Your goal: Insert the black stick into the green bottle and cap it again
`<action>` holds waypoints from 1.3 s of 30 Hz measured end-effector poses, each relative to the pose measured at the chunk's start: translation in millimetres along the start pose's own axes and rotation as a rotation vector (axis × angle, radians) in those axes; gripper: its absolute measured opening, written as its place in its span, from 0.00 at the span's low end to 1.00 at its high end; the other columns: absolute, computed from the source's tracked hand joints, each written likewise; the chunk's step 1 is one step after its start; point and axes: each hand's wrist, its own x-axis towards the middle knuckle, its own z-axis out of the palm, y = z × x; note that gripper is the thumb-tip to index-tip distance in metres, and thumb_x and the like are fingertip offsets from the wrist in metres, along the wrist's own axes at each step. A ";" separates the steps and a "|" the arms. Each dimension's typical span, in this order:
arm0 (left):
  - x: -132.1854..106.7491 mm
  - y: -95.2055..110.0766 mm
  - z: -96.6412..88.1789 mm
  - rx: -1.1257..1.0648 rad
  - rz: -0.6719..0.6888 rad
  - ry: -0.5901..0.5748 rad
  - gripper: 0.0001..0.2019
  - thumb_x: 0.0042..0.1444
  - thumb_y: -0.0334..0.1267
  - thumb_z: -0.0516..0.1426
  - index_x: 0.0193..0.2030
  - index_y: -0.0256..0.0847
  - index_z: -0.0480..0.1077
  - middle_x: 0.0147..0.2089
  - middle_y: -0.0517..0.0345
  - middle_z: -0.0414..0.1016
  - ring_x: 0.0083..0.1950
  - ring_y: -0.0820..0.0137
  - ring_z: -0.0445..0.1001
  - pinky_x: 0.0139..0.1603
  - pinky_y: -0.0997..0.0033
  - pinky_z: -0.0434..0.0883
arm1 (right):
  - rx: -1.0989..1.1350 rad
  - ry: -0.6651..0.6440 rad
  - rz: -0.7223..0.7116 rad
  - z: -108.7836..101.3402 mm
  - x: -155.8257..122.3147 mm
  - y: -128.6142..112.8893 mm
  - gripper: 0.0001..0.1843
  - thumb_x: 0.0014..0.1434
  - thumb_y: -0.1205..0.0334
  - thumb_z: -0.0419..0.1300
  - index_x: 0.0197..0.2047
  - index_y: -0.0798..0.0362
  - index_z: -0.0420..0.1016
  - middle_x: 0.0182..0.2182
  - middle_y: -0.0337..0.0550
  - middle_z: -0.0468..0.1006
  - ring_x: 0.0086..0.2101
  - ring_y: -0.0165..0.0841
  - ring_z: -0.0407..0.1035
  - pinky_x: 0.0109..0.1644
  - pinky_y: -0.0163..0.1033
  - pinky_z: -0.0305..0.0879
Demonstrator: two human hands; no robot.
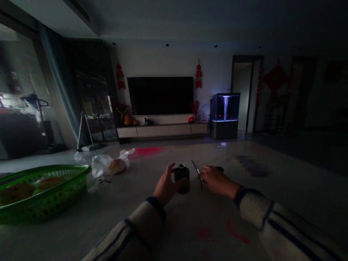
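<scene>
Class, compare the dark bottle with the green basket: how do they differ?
Size: the dark bottle is small, while the green basket is much larger.
Build: the bottle has a narrow mouth and solid sides; the basket has a wide top and sides full of holes.
Handling: the left hand is curled around the bottle; neither hand touches the basket.
Both are upright.

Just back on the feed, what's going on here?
A person's left hand is curled around a small dark bottle, upright on the table, its mouth seemingly uncapped. The right hand is low over the table, fingertips at a thin stick; whether it is gripped is unclear. A small dark thing shows partly behind that hand. Off to the left sits a green basket.
</scene>
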 end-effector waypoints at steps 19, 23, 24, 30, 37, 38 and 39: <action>-2.9 4.1 0.4 -0.018 -0.038 0.010 0.35 0.44 0.44 0.60 0.57 0.38 0.51 0.49 0.43 0.71 0.50 0.58 0.70 0.49 0.53 0.66 | -0.208 -0.085 -0.115 11.9 1.7 -22.9 0.14 0.53 0.77 0.50 0.30 0.60 0.78 0.28 0.56 0.76 0.35 0.40 0.69 0.44 0.43 0.57; -2.6 2.6 1.6 -0.047 -0.041 0.003 0.35 0.44 0.44 0.60 0.57 0.37 0.50 0.49 0.42 0.70 0.50 0.58 0.70 0.50 0.54 0.66 | -0.247 -0.032 -0.133 17.0 2.9 -27.4 0.13 0.53 0.77 0.52 0.29 0.59 0.78 0.27 0.54 0.76 0.35 0.40 0.69 0.46 0.45 0.57; -2.2 2.0 2.2 -0.059 -0.049 -0.003 0.35 0.44 0.45 0.59 0.57 0.37 0.50 0.50 0.42 0.70 0.51 0.59 0.70 0.50 0.54 0.65 | -0.277 -0.032 -0.142 18.5 3.2 -28.0 0.13 0.53 0.77 0.52 0.29 0.59 0.77 0.27 0.54 0.76 0.35 0.40 0.69 0.45 0.45 0.58; -0.7 -1.0 5.5 -0.093 -0.080 -0.017 0.36 0.44 0.44 0.59 0.58 0.37 0.49 0.51 0.44 0.69 0.52 0.62 0.69 0.53 0.58 0.63 | -0.440 0.014 -0.200 29.5 5.9 -28.8 0.10 0.55 0.74 0.53 0.30 0.57 0.76 0.27 0.48 0.76 0.33 0.36 0.68 0.44 0.44 0.60; -1.3 0.3 4.8 -0.106 -0.075 -0.008 0.36 0.44 0.44 0.59 0.58 0.36 0.49 0.50 0.43 0.69 0.51 0.61 0.69 0.53 0.57 0.63 | -0.363 0.153 -0.200 17.2 10.0 -22.7 0.08 0.52 0.75 0.55 0.28 0.56 0.73 0.27 0.46 0.75 0.32 0.36 0.68 0.39 0.42 0.62; -1.3 0.7 4.6 -0.104 -0.072 -0.008 0.36 0.44 0.44 0.59 0.58 0.36 0.49 0.50 0.43 0.70 0.51 0.61 0.69 0.53 0.57 0.63 | -0.312 0.210 -0.169 12.5 10.2 -21.0 0.08 0.53 0.74 0.54 0.28 0.56 0.72 0.28 0.46 0.75 0.33 0.36 0.68 0.39 0.41 0.62; -1.3 1.1 4.5 -0.100 -0.072 -0.011 0.36 0.44 0.44 0.59 0.58 0.36 0.49 0.50 0.44 0.70 0.51 0.61 0.69 0.53 0.58 0.64 | -0.240 0.283 -0.125 7.6 10.0 -19.0 0.07 0.53 0.73 0.54 0.29 0.56 0.72 0.29 0.46 0.75 0.33 0.36 0.68 0.39 0.41 0.62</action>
